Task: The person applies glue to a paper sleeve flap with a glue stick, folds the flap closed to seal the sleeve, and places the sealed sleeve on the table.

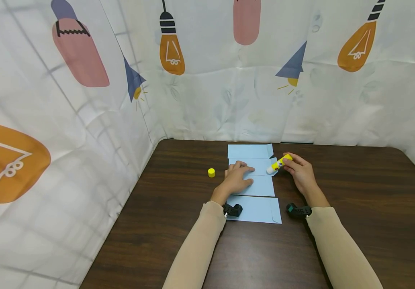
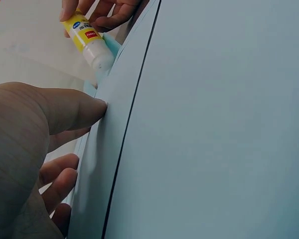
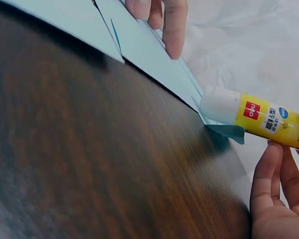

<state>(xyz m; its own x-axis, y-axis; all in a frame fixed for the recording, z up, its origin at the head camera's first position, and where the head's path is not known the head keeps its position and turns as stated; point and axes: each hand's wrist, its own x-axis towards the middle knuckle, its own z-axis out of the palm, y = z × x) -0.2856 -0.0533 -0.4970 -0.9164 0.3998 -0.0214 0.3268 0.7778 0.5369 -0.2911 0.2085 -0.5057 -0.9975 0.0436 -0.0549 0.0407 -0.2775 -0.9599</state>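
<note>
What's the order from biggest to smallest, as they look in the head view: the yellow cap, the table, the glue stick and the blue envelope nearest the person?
1. Table
2. Nearest blue envelope
3. Glue stick, partly covered by the fingers holding it
4. Yellow cap

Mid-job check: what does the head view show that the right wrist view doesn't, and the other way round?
Only the head view: the yellow cap left of the blue envelopes, and the beige sleeves.

Only the right wrist view: the red label and printed characters on the glue stick, made out clearly.

Both: the right hand holding the glue stick, the left hand at the envelopes, and the brown table.
</note>
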